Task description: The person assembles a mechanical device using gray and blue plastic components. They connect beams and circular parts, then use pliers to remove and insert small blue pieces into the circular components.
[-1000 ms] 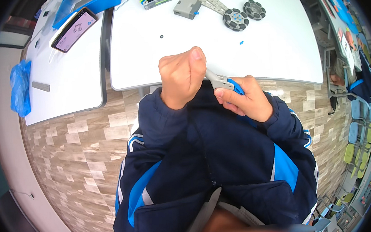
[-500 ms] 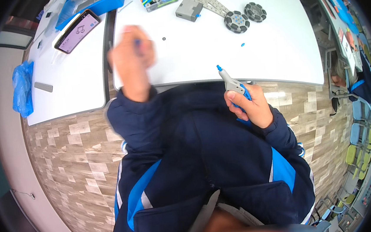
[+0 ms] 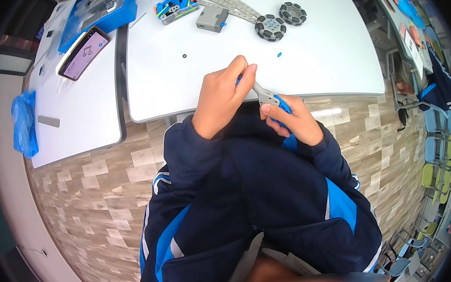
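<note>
My right hand (image 3: 299, 120) is wrapped around a grey and blue plier-like hand tool (image 3: 268, 97), its nose pointing up and left over the near table edge. My left hand (image 3: 220, 92) is closed at the tip of that nose, pinching a small blue connector pin (image 3: 239, 80) mostly hidden by the fingers. Beyond the hands on the white table lie a tiny blue piece (image 3: 279, 55) and a small black ring (image 3: 184, 55). Farther back are two black-and-grey roller wheels, the nearer wheel (image 3: 270, 27) touching perforated grey beams (image 3: 239, 7). Left of them sits a grey block (image 3: 212, 19).
A clear box of colourful parts (image 3: 175, 9) stands at the back. On the left table (image 3: 85, 109) are a lit phone (image 3: 83, 53), a blue bin (image 3: 126, 15), a grey bar (image 3: 48, 121) and a blue plastic bag (image 3: 24, 125). Chairs (image 3: 434, 146) line the right.
My left hand has swung right and come to the tool's tip. My right hand still grips the tool, almost in place. The view has shifted slightly.
</note>
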Demonstrator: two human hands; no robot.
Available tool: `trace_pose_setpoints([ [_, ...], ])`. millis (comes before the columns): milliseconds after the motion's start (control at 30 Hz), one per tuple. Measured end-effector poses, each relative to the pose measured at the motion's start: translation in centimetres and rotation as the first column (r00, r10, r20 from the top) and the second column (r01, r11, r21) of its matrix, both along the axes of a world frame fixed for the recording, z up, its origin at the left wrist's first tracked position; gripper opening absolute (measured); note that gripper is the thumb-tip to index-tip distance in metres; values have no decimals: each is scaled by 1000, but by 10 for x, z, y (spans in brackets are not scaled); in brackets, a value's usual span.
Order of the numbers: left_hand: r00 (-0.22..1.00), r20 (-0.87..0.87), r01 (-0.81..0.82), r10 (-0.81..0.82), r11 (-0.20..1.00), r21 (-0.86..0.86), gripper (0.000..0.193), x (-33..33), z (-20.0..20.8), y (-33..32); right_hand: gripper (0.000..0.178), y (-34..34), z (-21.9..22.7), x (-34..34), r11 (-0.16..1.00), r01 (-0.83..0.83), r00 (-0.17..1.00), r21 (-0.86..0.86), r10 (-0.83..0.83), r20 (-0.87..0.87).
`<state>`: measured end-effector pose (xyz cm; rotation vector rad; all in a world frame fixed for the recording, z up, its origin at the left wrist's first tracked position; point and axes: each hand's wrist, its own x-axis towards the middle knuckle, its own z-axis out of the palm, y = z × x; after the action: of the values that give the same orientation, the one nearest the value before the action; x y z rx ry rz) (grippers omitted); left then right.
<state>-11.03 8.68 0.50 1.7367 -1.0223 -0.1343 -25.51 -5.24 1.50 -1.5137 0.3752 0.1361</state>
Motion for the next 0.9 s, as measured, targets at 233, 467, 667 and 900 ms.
trace_pose_setpoints([
  [233,982,185,-36,22,997,72,23,5,-5,-19,34,-29,7,-2,989,-82,995,-127,74,-66],
  [467,952,270,-170,144,982,76,24,39,-5,-9,25,-45,14,-5,964,1,1000,-264,0,5],
  [667,886,457,-153,81,981,123,27,27,-23,-45,33,-59,2,32,326,502,851,-801,-24,524],
  [900,884,466,-117,21,977,176,24,26,-28,-51,32,-70,-16,60,318,362,928,-876,-39,370],
])
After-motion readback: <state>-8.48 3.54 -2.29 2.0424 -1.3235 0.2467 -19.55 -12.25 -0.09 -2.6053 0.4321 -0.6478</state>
